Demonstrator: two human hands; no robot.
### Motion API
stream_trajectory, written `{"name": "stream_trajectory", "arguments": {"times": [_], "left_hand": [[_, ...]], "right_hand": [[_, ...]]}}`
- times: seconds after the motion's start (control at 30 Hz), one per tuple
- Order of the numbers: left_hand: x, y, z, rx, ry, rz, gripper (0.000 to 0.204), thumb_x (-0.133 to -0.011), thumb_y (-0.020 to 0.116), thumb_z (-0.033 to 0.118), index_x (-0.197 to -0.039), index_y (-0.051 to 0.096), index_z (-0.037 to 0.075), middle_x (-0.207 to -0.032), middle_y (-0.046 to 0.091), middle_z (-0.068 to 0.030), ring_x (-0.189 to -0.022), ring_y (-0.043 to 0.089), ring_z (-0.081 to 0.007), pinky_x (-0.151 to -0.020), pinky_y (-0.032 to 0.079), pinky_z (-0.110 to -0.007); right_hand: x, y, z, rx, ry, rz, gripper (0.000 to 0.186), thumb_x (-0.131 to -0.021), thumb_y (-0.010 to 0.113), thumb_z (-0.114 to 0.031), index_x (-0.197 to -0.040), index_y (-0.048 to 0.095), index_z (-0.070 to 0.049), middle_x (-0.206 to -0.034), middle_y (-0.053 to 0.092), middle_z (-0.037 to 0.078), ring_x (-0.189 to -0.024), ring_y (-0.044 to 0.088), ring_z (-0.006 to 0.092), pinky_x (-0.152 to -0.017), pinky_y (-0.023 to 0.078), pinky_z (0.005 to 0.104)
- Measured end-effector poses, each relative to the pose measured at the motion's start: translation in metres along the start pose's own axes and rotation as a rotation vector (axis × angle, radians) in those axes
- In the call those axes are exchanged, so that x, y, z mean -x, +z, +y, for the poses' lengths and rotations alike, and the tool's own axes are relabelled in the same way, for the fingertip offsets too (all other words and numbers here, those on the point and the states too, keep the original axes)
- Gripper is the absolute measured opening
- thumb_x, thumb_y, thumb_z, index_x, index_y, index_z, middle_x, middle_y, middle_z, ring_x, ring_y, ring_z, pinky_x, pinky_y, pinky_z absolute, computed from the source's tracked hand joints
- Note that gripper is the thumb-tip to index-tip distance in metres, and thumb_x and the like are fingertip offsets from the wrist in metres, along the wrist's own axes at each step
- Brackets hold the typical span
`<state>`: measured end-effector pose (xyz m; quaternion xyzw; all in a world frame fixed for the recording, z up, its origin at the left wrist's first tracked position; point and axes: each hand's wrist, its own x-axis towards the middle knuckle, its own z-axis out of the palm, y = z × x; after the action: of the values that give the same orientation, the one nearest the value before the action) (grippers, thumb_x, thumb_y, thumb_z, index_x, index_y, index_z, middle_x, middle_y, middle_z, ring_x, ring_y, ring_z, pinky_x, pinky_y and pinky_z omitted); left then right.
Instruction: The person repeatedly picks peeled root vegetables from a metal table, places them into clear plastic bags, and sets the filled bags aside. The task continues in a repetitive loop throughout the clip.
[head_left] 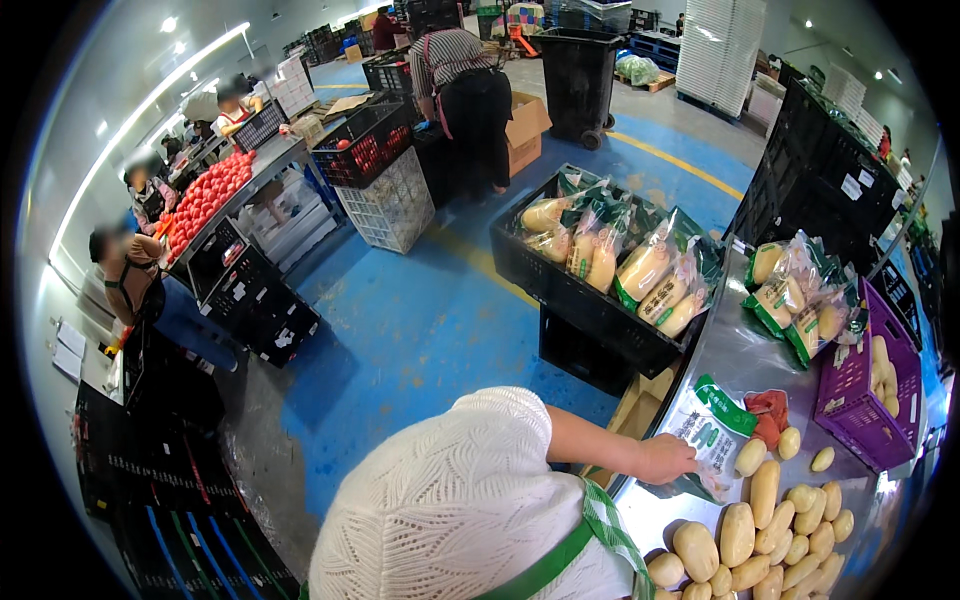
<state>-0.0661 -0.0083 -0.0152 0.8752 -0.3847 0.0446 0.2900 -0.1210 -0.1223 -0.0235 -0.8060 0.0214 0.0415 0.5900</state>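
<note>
The left hand (665, 459) is laid flat, fingers spread, on an empty green-and-white plastic bag (712, 432) that lies on the steel tabletop (735, 365). The right hand is not shown, so its state cannot be told. Just right of the bag, loose potatoes (765, 535) are heaped toward the tabletop's near edge, and a red glove-like item (768, 410) lies beside them. Filled potato bags (800, 295) are stacked farther along, next to a purple crate (860, 400). A black crate (590, 290) of filled bags stands to the left, over the blue floor (420, 330). The bag could probably slide on the smooth steel under a one-handed press, and potatoes near the rim could be nudged off and roll to the floor.
</note>
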Motion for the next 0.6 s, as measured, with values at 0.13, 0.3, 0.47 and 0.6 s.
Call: {"name": "stream_trajectory", "arguments": {"times": [0.13, 0.3, 0.47, 0.6], "left_hand": [[0.0, 0.008, -0.002, 0.005, 0.008, 0.016, 0.019, -0.074, 0.062, 0.013, -0.091, 0.06, 0.004, -0.097, 0.058, -0.0142, -0.09, 0.058, -0.0336, -0.076, 0.05, -0.044], [0.0, 0.011, -0.001, 0.005, -0.001, 0.022, 0.018, -0.073, 0.063, 0.011, -0.089, 0.06, 0.004, -0.099, 0.059, -0.0145, -0.092, 0.058, -0.0339, -0.076, 0.05, -0.044], [0.002, 0.013, -0.001, 0.009, 0.006, 0.026, 0.017, -0.073, 0.063, 0.011, -0.088, 0.061, 0.004, -0.098, 0.059, -0.0139, -0.092, 0.058, -0.034, -0.077, 0.05, -0.043], [0.002, 0.017, -0.003, 0.004, 0.001, 0.03, 0.016, -0.074, 0.062, 0.011, -0.088, 0.062, 0.004, -0.098, 0.059, -0.0135, -0.092, 0.058, -0.0339, -0.077, 0.05, -0.043]], "right_hand": [[0.002, -0.005, 0.004, -0.01, 0.014, 0.001, 0.048, -0.083, 0.065, -0.038, -0.119, 0.058, -0.007, -0.101, 0.065, 0.013, -0.087, 0.061, 0.0229, -0.076, 0.049, 0.0331], [0.005, -0.008, 0.009, -0.021, 0.027, 0.008, 0.047, -0.084, 0.065, -0.038, -0.119, 0.058, -0.007, -0.1, 0.065, 0.013, -0.086, 0.061, 0.022, -0.074, 0.049, 0.0323], [0.007, -0.011, 0.012, -0.032, 0.043, 0.01, 0.047, -0.085, 0.064, -0.039, -0.118, 0.058, -0.007, -0.099, 0.065, 0.013, -0.084, 0.061, 0.021, -0.073, 0.049, 0.0315], [0.009, -0.013, 0.013, -0.043, 0.052, 0.014, 0.047, -0.085, 0.064, -0.039, -0.118, 0.058, -0.007, -0.098, 0.066, 0.012, -0.083, 0.061, 0.0202, -0.072, 0.049, 0.0309]]}}
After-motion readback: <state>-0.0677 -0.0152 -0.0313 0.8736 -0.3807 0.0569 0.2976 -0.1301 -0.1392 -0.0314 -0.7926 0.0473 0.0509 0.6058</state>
